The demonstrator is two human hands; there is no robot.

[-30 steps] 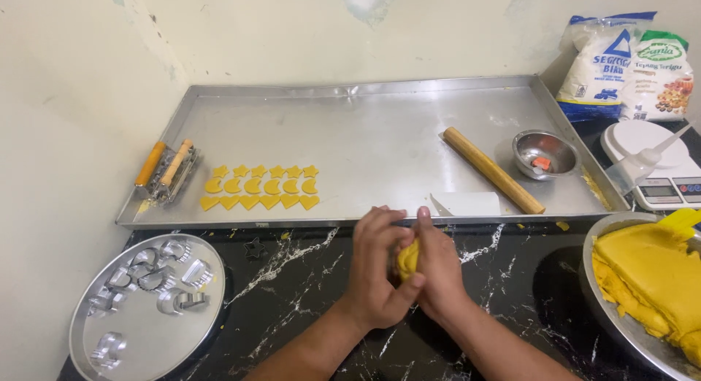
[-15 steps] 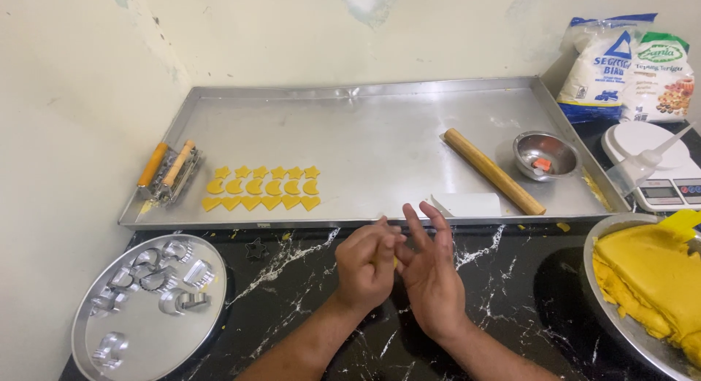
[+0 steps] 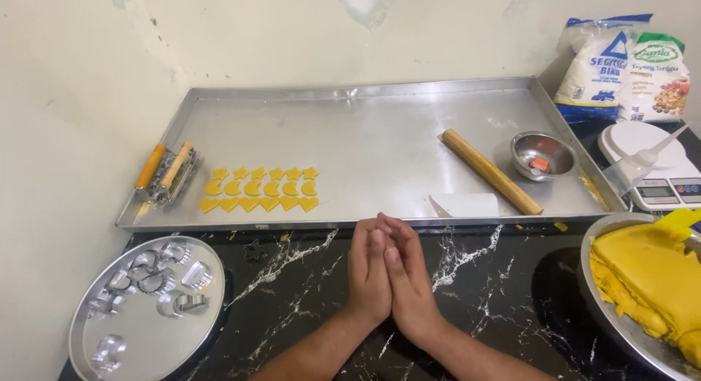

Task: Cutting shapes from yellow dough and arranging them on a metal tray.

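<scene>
Well, taking the big steel tray [image 3: 380,144] as the landmark, a round metal plate [image 3: 146,344] of shiny cookie cutters [image 3: 150,279] sits on the black marbled counter [image 3: 292,293] below the tray's left corner. On the tray's left edge lies a small roller tool [image 3: 166,173] with orange and wooden handles, and just right of it three neat rows of yellow dough shapes [image 3: 261,189]: stars, crescents and hearts. A single star cutter [image 3: 255,250] lies on the counter just in front of the tray's rim. Below the middle of the tray's front edge, the left hand [image 3: 369,275] and right hand [image 3: 409,282] are pressed flat together, palm to palm, fingers pointing at the tray; whether any dough is squeezed between them I cannot tell. Toward the tray's right side rest a white scraper [image 3: 467,204], a wooden rolling pin [image 3: 491,171] and a little steel bowl [image 3: 542,155]. Below the tray's right corner stands a metal bowl [image 3: 606,308] heaped with yellow dough [image 3: 650,279].
</scene>
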